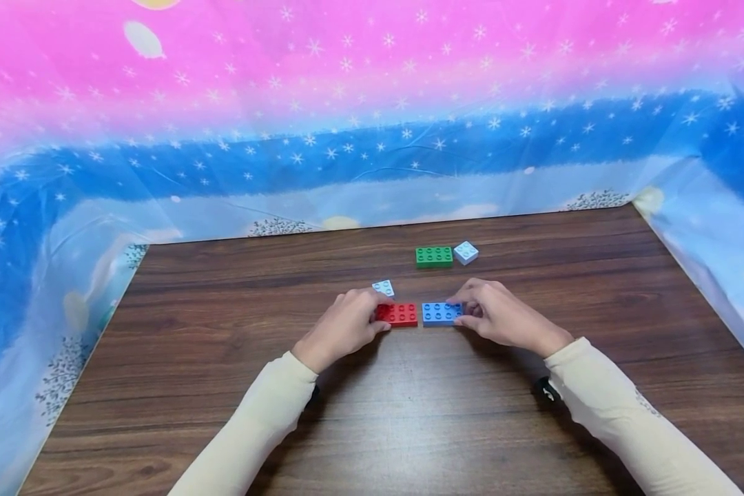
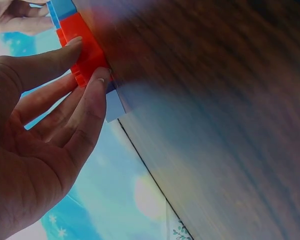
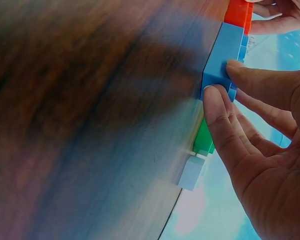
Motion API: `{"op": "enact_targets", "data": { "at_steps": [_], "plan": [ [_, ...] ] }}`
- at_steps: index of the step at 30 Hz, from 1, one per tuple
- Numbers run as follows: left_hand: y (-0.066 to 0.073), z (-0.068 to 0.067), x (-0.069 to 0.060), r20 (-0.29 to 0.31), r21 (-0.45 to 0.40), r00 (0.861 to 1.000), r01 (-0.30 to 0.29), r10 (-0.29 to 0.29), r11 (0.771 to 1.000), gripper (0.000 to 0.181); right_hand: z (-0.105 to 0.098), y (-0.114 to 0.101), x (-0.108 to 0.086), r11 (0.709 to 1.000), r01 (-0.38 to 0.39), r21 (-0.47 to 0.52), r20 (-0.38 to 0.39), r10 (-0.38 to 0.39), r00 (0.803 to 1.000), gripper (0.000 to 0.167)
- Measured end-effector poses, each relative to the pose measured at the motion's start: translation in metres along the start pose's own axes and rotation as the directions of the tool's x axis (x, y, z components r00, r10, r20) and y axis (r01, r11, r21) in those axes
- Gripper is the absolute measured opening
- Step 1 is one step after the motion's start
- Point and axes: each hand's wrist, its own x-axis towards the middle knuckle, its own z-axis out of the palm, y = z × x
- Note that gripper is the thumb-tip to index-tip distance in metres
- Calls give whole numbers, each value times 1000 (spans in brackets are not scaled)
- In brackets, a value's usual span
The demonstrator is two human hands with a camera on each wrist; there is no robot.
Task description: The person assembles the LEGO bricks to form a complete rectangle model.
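Two long bricks lie end to end on the table in the head view, a narrow gap between them. My left hand (image 1: 347,320) pinches the left end of the red brick (image 1: 404,315); in the left wrist view that hand (image 2: 50,120) has thumb and fingers on the red brick (image 2: 87,45). My right hand (image 1: 502,313) pinches the right end of the blue brick (image 1: 437,313). The right wrist view shows this hand (image 3: 270,135) with thumb and fingertips against the blue brick (image 3: 224,55). Fingers hide the outer ends of both bricks.
Just behind the red brick is a white brick (image 1: 383,287), partly hidden by my left hand. Farther back lie a green brick (image 1: 434,257) and another white brick (image 1: 466,253), side by side. A patterned cloth (image 1: 347,158) hangs beyond the wooden table (image 1: 403,413).
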Motion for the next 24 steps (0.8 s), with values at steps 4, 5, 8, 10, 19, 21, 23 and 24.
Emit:
{"op": "enact_targets", "data": {
  "at_steps": [4, 5, 8, 10, 19, 21, 23, 24],
  "plan": [
    [0, 1, 2, 1, 7, 1000, -13, 13, 1000, 30, 1, 1, 1, 1000, 9, 2, -4, -9, 1000, 31],
    [0, 1, 2, 1, 7, 1000, -16, 16, 1000, 30, 1, 1, 1, 1000, 9, 1, -4, -9, 1000, 31],
    [1, 1, 3, 4, 10, 1000, -24, 24, 1000, 30, 0, 0, 0, 1000, 5, 3, -1, -5, 1000, 31],
    [2, 1, 4, 3, 12, 1000, -29, 29, 1000, 29, 0, 0, 0, 1000, 1, 5, 1, -1, 1000, 31],
    [3, 3, 6, 10, 17, 1000, -21, 21, 1000, 29, 1, -1, 0, 1000, 2, 1, -3, -2, 1000, 32],
    [3, 3, 6, 11, 17, 1000, -17, 17, 1000, 30, 1, -1, 0, 1000, 7, -1, -6, -7, 1000, 32],
    [3, 3, 6, 9, 18, 1000, -17, 16, 1000, 30, 1, -1, 0, 1000, 8, -2, -7, -8, 1000, 32],
    [3, 3, 6, 9, 20, 1000, -17, 17, 1000, 30, 2, -1, 0, 1000, 7, -3, -8, -7, 1000, 32]
  ]
}}
